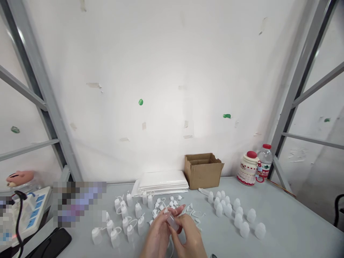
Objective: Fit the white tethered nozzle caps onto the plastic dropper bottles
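Note:
A small translucent white plastic bottle [172, 221] lies tilted between both hands, just above the grey table [215, 245]. Around its cap end, the thumb and fingers of my left hand [157, 234] are closed. My right hand [190, 233] pinches the bottle's lower end from the right. Behind the hands is a loose pile of small white caps [172, 203], partly hidden by my fingers. Thin white tubes or straps [195, 214] lie scattered right of the pile. To the left stand several capped bottles [130, 233] with curved strips at their tops.
At right, several white rounded bottles [238, 220] stand without visible caps. A stack of white sheets [162, 182] and an open cardboard box [205, 175] sit against the wall. A decorated jug [247, 170], a water bottle [265, 163] and a black phone [52, 243] flank the table.

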Action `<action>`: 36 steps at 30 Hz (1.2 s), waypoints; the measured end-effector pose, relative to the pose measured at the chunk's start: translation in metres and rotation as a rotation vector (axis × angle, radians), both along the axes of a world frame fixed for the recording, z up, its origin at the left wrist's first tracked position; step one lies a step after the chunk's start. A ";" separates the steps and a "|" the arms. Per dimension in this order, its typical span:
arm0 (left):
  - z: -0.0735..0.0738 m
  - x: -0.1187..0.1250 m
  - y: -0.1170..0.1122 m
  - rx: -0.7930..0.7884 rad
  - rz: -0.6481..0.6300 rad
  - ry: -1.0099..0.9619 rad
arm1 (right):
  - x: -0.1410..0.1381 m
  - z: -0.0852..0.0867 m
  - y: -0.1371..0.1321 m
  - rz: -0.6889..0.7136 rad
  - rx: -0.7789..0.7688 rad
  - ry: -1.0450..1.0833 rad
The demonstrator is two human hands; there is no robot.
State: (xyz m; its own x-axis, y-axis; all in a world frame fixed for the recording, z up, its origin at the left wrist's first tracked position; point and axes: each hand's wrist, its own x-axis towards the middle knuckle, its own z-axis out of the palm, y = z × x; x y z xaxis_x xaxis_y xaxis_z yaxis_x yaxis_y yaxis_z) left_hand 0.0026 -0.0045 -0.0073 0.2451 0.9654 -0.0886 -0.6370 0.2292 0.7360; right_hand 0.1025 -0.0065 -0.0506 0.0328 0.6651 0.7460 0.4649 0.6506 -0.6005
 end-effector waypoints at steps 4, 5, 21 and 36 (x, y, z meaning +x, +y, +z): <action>0.005 0.001 -0.002 0.028 0.009 0.046 | 0.000 0.000 -0.001 -0.006 -0.042 0.018; 0.005 0.000 -0.002 0.039 0.009 0.043 | 0.000 0.002 -0.001 0.010 -0.078 0.042; 0.002 -0.009 0.004 0.033 -0.044 -0.035 | 0.008 0.025 0.009 0.382 -0.643 0.457; 0.009 -0.017 0.014 -0.109 0.254 0.057 | 0.008 0.030 0.010 0.718 -0.849 0.575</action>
